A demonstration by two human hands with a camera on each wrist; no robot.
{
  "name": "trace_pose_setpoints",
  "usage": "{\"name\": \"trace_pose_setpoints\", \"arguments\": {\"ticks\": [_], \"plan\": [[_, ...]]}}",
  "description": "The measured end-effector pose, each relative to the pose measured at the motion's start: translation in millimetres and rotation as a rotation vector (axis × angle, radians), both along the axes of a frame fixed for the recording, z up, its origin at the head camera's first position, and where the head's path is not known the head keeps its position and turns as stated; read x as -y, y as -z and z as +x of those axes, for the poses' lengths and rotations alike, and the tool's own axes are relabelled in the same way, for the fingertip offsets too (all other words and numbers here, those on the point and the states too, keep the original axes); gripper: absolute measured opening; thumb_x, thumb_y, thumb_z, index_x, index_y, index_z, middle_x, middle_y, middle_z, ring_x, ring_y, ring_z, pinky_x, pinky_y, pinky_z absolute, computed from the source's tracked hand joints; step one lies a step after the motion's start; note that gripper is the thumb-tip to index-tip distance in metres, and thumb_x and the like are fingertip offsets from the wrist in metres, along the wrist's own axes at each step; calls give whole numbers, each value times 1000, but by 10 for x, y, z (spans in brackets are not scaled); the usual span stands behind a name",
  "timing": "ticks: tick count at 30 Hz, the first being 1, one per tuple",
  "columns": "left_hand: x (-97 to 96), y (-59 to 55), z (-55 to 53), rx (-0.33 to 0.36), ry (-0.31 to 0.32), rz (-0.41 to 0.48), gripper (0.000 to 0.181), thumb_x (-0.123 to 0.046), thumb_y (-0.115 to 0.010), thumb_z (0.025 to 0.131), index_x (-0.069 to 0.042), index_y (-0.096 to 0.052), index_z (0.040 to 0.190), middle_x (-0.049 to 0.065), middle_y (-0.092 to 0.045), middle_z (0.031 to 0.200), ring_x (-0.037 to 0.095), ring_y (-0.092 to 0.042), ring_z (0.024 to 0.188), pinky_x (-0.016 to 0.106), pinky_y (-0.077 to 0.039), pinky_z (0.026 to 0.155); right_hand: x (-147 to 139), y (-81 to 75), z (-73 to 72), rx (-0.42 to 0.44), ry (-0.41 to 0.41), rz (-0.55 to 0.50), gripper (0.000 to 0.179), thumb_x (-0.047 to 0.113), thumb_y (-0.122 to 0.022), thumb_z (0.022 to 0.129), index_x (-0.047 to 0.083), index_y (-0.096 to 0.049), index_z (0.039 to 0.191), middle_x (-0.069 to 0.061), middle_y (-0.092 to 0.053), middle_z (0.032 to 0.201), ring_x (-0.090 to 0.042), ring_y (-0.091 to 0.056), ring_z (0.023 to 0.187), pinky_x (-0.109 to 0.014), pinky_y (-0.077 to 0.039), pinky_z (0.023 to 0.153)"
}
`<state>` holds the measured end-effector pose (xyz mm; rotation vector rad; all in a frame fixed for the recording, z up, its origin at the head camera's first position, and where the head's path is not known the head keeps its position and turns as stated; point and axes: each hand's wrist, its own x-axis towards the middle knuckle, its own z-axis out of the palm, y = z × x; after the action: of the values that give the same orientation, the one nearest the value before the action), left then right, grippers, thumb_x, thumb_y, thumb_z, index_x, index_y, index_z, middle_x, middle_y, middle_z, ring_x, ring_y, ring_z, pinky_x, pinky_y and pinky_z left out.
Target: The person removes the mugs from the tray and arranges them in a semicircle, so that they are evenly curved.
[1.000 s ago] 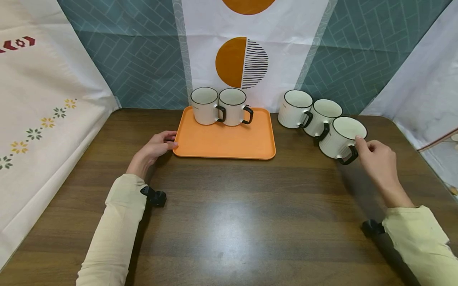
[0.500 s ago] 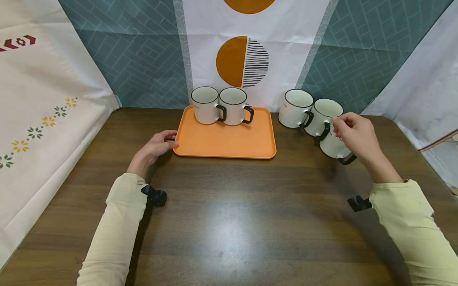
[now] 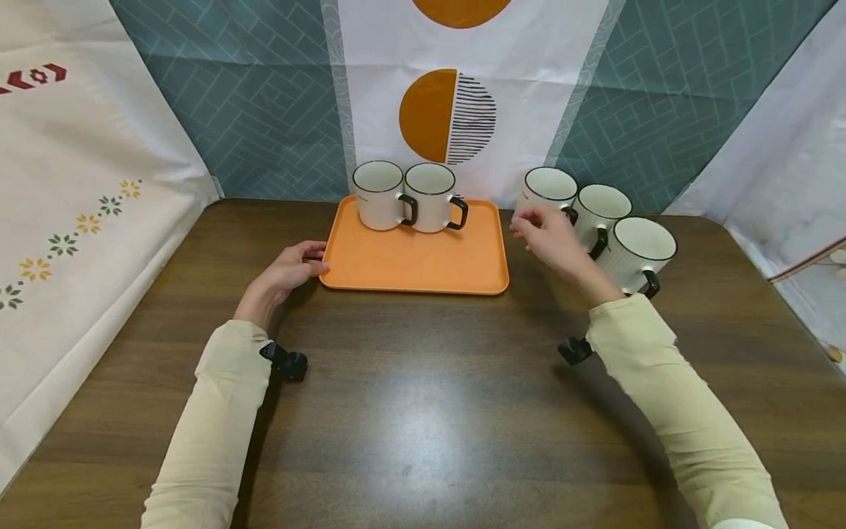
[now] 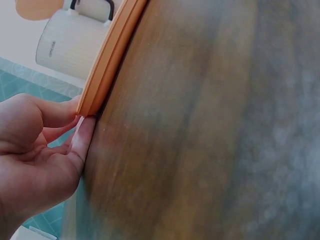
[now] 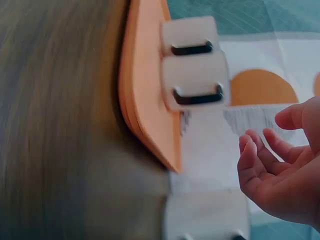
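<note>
My left hand [image 3: 286, 273] grips the left edge of an orange tray [image 3: 416, 272]; in the left wrist view, the thumb and fingers [image 4: 82, 137] meet at its rim. Two white mugs with black rims and black handles, a left mug [image 3: 378, 198] and a right mug [image 3: 431, 198], stand side by side on the tray's back part. My right hand [image 3: 554, 239] holds nothing, its fingers loosely bent. It hovers in front of another white mug [image 3: 551, 184] right of the tray, partly hiding it. Beside that stand a middle mug [image 3: 603, 206] and a front mug [image 3: 637, 250].
The brown wooden table [image 3: 410, 397] extends in front of the tray. A patterned cloth [image 3: 449, 110] hangs behind the table's back edge, and white cloths [image 3: 86, 184] drape along the sides. Each wrist wears a small black camera [image 3: 287, 364].
My right hand has travelled left, from beside the front mug's handle, past the middle mug, to the mug nearest the tray. My left hand, the tray and the mugs stay put.
</note>
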<state>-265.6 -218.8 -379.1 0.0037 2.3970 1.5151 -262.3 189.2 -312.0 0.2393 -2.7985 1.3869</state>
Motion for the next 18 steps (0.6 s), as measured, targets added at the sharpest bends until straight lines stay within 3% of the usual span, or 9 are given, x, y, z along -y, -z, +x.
{"name": "trace_pose_setpoints", "arguments": {"ticks": [7, 13, 18], "plan": [[4, 12, -16, 9, -9, 12, 57, -3, -50, 98, 4, -25, 149, 25, -34, 139, 33, -38, 121, 42, -33, 105, 367, 158, -269, 108, -36, -114, 46, 16, -46, 101, -4, -41, 142, -22, -48, 137, -32, -49, 121, -46, -48, 90], [18, 11, -17, 5, -15, 13, 57, -3, -50, 98, 4, -26, 149, 25, -34, 139, 33, -39, 120, 42, -33, 105, 619, 215, -470, 148, 12, -233, 43, 15, -47, 101, -1, -45, 141, -17, -47, 141, -29, -47, 123, -44, -47, 93], [16, 4, -7, 6, -7, 16, 58, -3, -51, 98, 5, -24, 149, 25, -34, 140, 33, -40, 122, 41, -33, 105, 762, 247, -565, 158, 55, -355, 36, 14, -46, 102, -4, -52, 132, -21, -53, 131, -28, -47, 117, -45, -45, 95]]}}
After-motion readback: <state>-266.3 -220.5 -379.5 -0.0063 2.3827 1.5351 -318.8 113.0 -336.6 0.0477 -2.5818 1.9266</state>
